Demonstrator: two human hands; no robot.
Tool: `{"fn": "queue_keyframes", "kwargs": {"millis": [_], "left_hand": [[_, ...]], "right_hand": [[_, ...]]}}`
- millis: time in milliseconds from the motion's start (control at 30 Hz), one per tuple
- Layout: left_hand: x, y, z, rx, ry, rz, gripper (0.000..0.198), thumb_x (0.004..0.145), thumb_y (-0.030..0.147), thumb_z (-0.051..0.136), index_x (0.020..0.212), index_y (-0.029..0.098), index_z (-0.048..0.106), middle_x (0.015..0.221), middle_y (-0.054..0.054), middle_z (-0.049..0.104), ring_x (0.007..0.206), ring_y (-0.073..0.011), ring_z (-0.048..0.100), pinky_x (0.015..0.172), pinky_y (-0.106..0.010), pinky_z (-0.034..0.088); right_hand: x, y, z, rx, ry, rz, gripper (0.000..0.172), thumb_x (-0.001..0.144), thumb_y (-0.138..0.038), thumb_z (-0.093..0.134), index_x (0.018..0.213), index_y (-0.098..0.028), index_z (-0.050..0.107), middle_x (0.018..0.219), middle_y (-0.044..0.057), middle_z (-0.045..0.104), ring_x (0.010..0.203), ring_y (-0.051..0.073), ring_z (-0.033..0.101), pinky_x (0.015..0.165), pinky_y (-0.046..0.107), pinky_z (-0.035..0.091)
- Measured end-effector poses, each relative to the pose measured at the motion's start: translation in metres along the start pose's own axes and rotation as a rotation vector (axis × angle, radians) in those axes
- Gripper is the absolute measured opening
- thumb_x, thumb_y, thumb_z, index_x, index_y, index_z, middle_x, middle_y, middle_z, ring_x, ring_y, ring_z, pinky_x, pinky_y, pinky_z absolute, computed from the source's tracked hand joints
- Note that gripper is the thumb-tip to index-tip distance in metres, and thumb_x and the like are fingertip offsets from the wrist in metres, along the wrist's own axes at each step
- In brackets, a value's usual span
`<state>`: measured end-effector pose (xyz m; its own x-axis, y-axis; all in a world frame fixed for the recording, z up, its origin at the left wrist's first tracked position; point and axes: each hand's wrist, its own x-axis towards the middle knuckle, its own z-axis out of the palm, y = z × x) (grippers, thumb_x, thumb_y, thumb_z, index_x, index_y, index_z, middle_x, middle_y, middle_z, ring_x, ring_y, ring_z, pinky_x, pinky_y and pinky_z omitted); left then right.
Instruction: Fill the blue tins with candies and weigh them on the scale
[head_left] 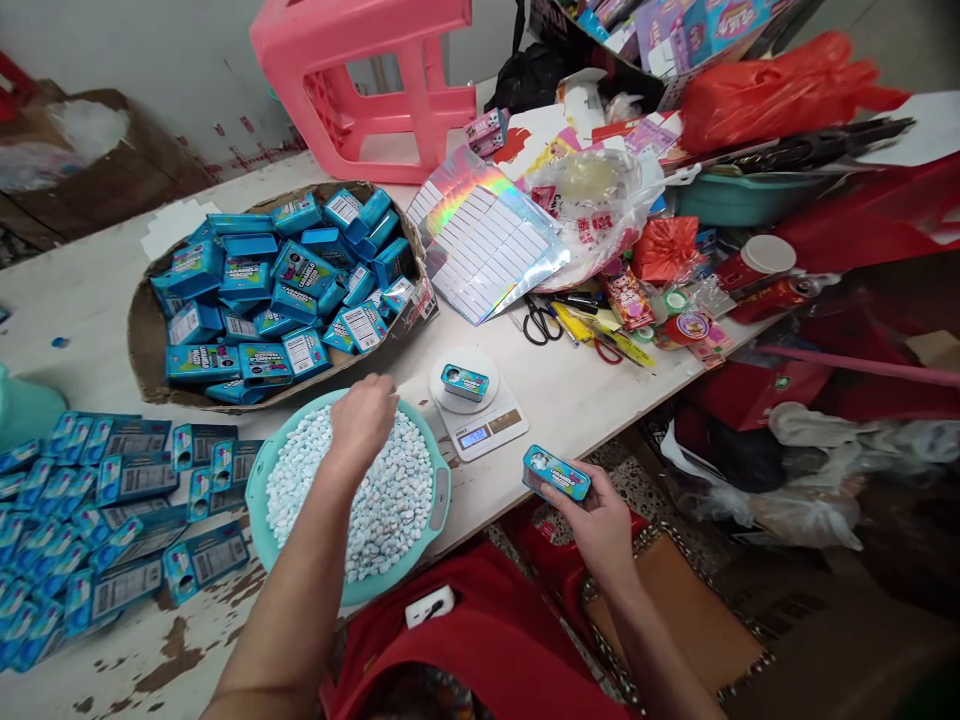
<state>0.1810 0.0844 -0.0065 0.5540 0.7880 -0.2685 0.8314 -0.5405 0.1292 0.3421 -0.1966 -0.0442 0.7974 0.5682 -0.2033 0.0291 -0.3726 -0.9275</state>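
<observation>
My left hand point(362, 415) hangs over the far rim of a mint-green basin point(442, 500), its fingers drawn together; whatever they may hold is hidden. Small pale blue-white candies point(390, 510) fill that basin. Off the table's front edge, my right hand point(600, 510) grips a small blue candy tin point(556, 472) with its top facing up. A similar blue tin point(464, 381) lies on the round plate of a white kitchen scale point(491, 430), whose display is lit. The scale stands between my two hands, just right of the basin.
A cut cardboard box point(142, 350) heaped with blue tins stands behind the basin. Many more tins point(127, 475) are lined up at left. Holographic label sheets point(495, 235), scissors point(541, 322), a drink can point(776, 297) and a pink stool point(360, 90) crowd the back and right.
</observation>
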Motion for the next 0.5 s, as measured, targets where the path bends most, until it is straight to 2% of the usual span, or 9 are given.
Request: {"fn": "queue_keyframes", "kwargs": {"millis": [100,167,267,367,433,500], "left_hand": [[-0.029,-0.037,0.012,0.089,-0.238,-0.054,0.024,0.083,0.028,0.041,0.093,0.018,0.061,0.099,-0.012,0.063,0.086,-0.0267,0.059,0.064,-0.032,0.040],[-0.042,-0.052,0.023,0.074,-0.297,-0.050,0.024,0.082,0.026,0.041,0.093,0.017,0.060,0.098,-0.012,0.063,0.083,-0.0251,0.059,0.062,-0.030,0.038],[-0.051,-0.064,0.032,-0.040,-0.243,-0.026,0.021,0.081,0.023,0.040,0.088,0.018,0.060,0.093,-0.009,0.064,0.082,-0.0220,0.058,0.062,-0.028,0.037],[-0.053,-0.072,0.030,-0.143,-0.161,-0.029,0.022,0.079,0.020,0.040,0.090,0.020,0.059,0.093,-0.007,0.065,0.081,-0.0210,0.057,0.064,-0.029,0.036],[-0.053,-0.071,0.023,-0.209,-0.124,-0.051,0.020,0.079,0.022,0.041,0.088,0.020,0.059,0.089,-0.006,0.065,0.078,-0.0209,0.057,0.062,-0.029,0.036],[-0.048,-0.059,0.016,-0.330,-0.052,-0.061,0.015,0.079,0.026,0.046,0.084,0.021,0.059,0.083,-0.003,0.065,0.075,-0.0199,0.057,0.063,-0.029,0.038]], "right_hand": [[0.004,0.005,0.003,-0.007,0.016,0.006,0.041,0.067,-0.038,0.074,0.101,-0.020,0.059,0.096,0.004,0.063,0.088,0.021,0.059,0.083,0.039,0.048],[0.007,0.007,0.007,-0.013,0.019,0.007,0.043,0.065,-0.039,0.075,0.100,-0.020,0.060,0.095,0.004,0.063,0.087,0.021,0.059,0.082,0.039,0.049],[0.011,0.005,0.015,-0.001,0.000,0.006,0.045,0.064,-0.040,0.076,0.101,-0.020,0.060,0.094,0.004,0.064,0.087,0.021,0.059,0.083,0.039,0.048],[0.014,-0.001,0.020,0.009,-0.004,-0.001,0.046,0.064,-0.041,0.075,0.101,-0.019,0.060,0.094,0.005,0.065,0.086,0.021,0.060,0.082,0.039,0.048],[0.015,-0.004,0.021,0.010,-0.014,-0.005,0.045,0.065,-0.041,0.075,0.101,-0.019,0.060,0.095,0.005,0.065,0.086,0.021,0.060,0.083,0.039,0.048],[0.015,-0.007,0.022,0.016,-0.029,-0.008,0.044,0.065,-0.040,0.075,0.100,-0.019,0.060,0.095,0.005,0.065,0.087,0.022,0.060,0.083,0.040,0.048]]}}
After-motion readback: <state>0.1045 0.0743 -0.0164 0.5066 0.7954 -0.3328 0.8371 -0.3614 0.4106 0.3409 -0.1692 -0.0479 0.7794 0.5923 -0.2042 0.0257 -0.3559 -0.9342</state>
